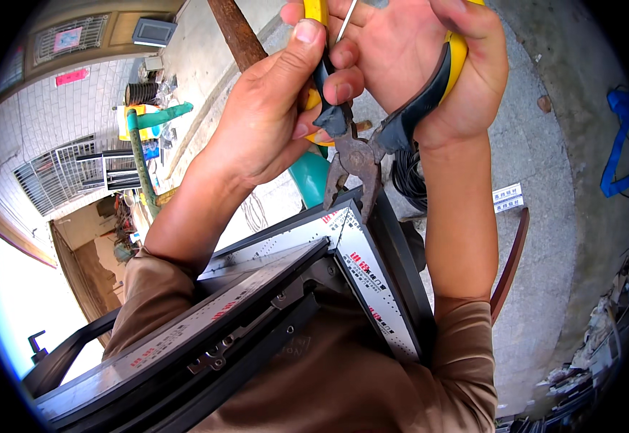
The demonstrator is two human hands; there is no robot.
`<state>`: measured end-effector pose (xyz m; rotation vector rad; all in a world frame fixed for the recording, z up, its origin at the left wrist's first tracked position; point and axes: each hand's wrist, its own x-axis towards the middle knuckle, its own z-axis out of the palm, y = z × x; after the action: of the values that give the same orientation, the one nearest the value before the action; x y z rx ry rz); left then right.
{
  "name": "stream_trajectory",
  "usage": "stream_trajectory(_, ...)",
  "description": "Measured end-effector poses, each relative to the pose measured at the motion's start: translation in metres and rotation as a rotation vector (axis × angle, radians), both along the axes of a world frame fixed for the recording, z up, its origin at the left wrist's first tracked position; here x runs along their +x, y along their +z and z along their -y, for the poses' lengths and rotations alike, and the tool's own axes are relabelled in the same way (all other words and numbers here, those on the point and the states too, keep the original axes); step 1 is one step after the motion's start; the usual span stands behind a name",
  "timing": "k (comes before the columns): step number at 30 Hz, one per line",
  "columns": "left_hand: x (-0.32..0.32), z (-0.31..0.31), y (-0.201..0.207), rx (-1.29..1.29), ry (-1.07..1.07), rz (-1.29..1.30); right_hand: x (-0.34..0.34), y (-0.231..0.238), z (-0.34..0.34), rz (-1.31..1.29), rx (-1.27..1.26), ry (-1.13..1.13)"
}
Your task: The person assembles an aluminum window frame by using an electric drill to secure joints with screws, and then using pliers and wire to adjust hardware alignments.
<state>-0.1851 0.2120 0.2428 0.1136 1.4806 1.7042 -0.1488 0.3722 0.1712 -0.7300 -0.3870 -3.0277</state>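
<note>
A pair of combination pliers with yellow and black handles is held up at the top middle, its worn jaws spread and pointing down. My left hand closes around the left handle, thumb on top. The right handle lies against my right hand, whose palm is turned up and whose thumb side hooks over the grip. A thin pale rod shows between the hands; which fingers touch it, I cannot tell. Just below the jaws is the corner of a black metal window frame covered in white printed film.
A hinged sash with metal fittings slants across my lap. Behind the frame are a green tube and coiled black cable. A rusty bar stands beyond my left hand. Blue strapping lies at the far right.
</note>
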Motion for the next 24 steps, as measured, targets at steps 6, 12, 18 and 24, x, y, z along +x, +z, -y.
stream_trajectory(6, -0.008, 0.006, 0.002, 0.012, -0.089, 0.03, -0.007, -0.012, 0.002, -0.007, -0.023, -0.027)
stream_trajectory(12, 0.003, -0.007, 0.012, -0.227, -0.143, -0.255, -0.015, -0.02, 0.001, -0.303, -0.082, 0.022)
stream_trajectory(18, 0.003, -0.011, 0.025, -0.439, -0.196, -0.337, -0.002, 0.002, -0.004, -0.016, -0.005, -0.014)
stream_trajectory(24, 0.007, -0.013, 0.022, -0.448, -0.175, -0.362, -0.019, -0.023, -0.001, -0.119, 0.067, -0.069)
